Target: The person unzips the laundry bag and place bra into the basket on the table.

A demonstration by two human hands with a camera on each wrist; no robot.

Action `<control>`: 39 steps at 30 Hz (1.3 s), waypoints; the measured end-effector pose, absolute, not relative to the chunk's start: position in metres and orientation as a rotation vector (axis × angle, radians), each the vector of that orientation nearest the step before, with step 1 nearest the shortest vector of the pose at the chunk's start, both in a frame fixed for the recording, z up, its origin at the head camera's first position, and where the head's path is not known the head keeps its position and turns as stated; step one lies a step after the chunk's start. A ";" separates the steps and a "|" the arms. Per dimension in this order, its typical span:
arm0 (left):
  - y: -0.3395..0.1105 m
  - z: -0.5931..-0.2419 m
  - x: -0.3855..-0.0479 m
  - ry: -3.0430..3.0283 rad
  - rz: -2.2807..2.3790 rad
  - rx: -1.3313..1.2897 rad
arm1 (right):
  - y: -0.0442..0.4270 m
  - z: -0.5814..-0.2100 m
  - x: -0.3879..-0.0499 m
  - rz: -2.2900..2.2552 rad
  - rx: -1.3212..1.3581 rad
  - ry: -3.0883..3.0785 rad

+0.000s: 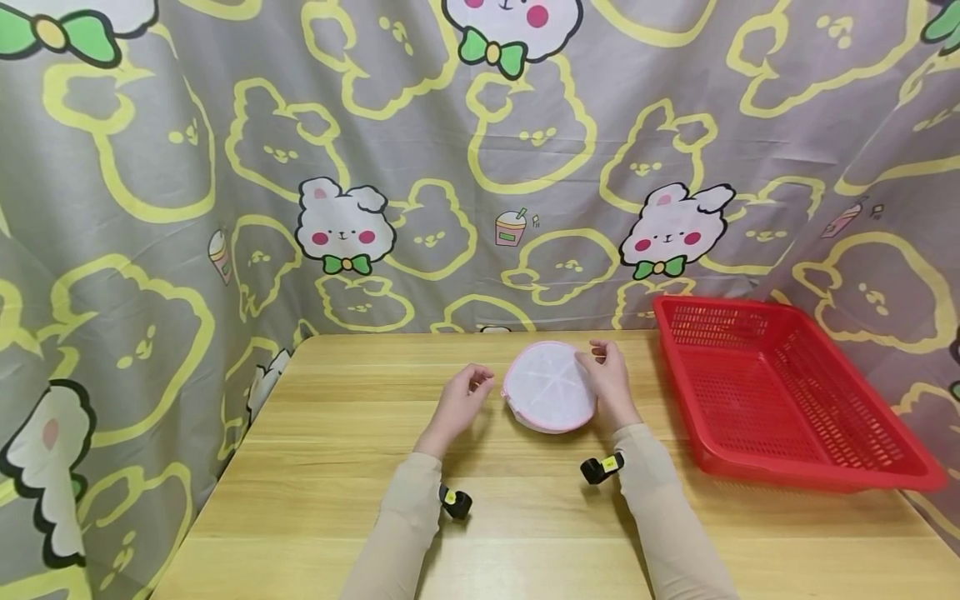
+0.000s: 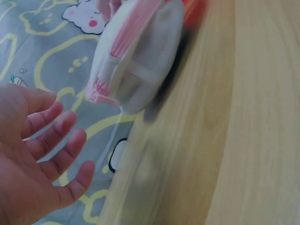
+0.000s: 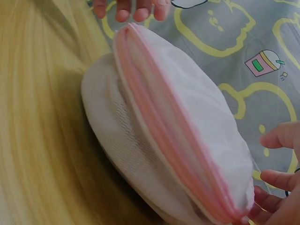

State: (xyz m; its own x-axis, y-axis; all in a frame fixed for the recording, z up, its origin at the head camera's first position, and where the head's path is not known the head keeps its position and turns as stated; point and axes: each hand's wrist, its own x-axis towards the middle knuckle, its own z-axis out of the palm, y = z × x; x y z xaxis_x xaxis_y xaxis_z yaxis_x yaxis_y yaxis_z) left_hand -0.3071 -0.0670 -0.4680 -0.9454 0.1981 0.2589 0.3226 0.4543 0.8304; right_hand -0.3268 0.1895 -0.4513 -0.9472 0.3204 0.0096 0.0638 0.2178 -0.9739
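Note:
A round white mesh laundry bag (image 1: 551, 387) with pink trim lies on the wooden table between the two hands. Its pink zip (image 2: 123, 42) runs around the side, and the zip pull sits on the left. My left hand (image 1: 463, 400) is left of the bag, apart from it, fingers loosely bent and holding nothing; the left wrist view shows that hand (image 2: 42, 154) with spread fingers. At the bag's right edge is my right hand (image 1: 606, 375). In the right wrist view its fingertips (image 3: 267, 200) touch or nearly touch the rim, without a visible grip.
A red plastic basket (image 1: 693, 417) with perforated sides stands at the table's right. Behind and beside the wooden table (image 1: 337, 467) hangs a grey curtain (image 1: 420, 225) with cartoon prints. Black cameras are strapped to both wrists.

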 end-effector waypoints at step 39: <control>-0.029 -0.476 -0.285 -2.398 -2.524 0.028 | 0.209 -0.467 -0.339 2.140 -0.176 -2.515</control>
